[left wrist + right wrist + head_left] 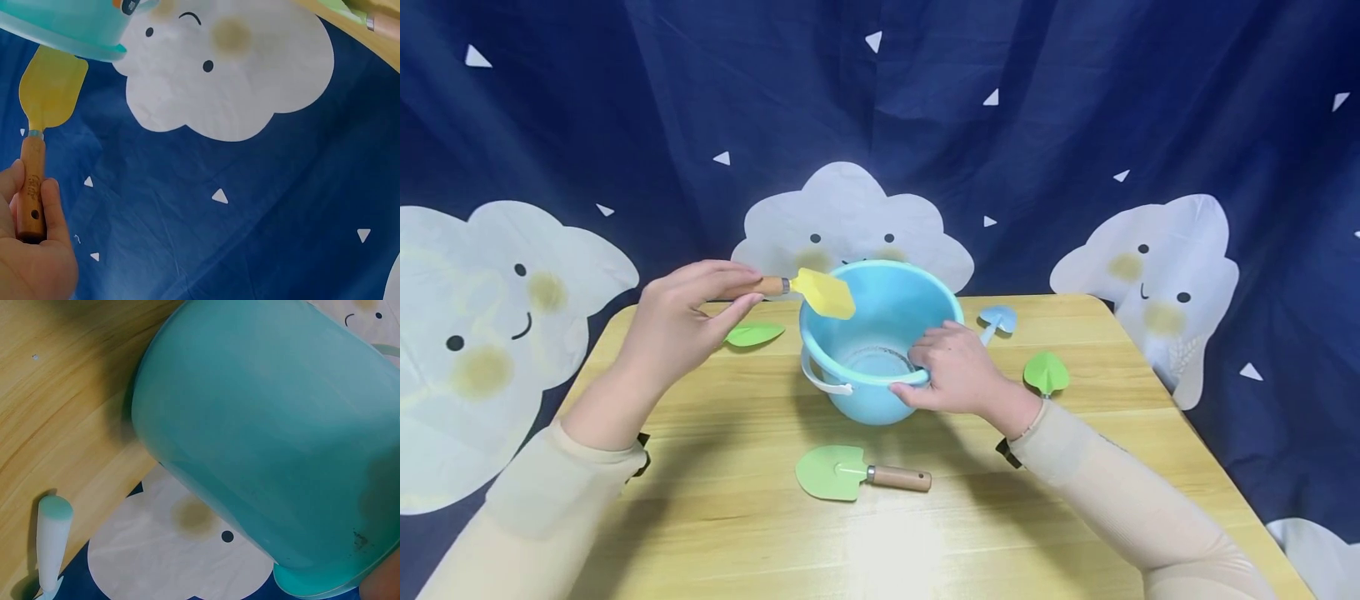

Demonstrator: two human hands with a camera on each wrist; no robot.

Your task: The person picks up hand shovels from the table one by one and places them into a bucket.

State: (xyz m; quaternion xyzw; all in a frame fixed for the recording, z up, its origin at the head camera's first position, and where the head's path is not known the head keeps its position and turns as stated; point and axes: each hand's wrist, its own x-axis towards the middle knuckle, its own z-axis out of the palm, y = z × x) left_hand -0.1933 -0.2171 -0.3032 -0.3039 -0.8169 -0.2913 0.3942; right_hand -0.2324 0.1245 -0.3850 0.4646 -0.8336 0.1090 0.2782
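Note:
My left hand [681,312] holds a small yellow toy shovel [829,293] by its wooden handle, between thumb and fingers. The shovel's blade is at the left rim of a light blue bucket [867,406]. In the left wrist view, the handle lies in the left hand [44,269] and the yellow blade [53,87] stands beside the bucket's rim. My right hand [958,367] grips the bucket's near right rim, thumb outside and fingers over the inside. The right wrist view is mostly filled by the bucket's outer wall [262,425]. Whether its base touches the table cannot be told.
A green toy shovel [835,472] with a wooden handle lies in front of the bucket on the wooden table [737,500]. Behind the left hand is a green blade [756,334]. At right lie a blue shovel [997,319] and a green leaf-shaped blade [1047,372]. A white handle [827,381] hangs on the bucket.

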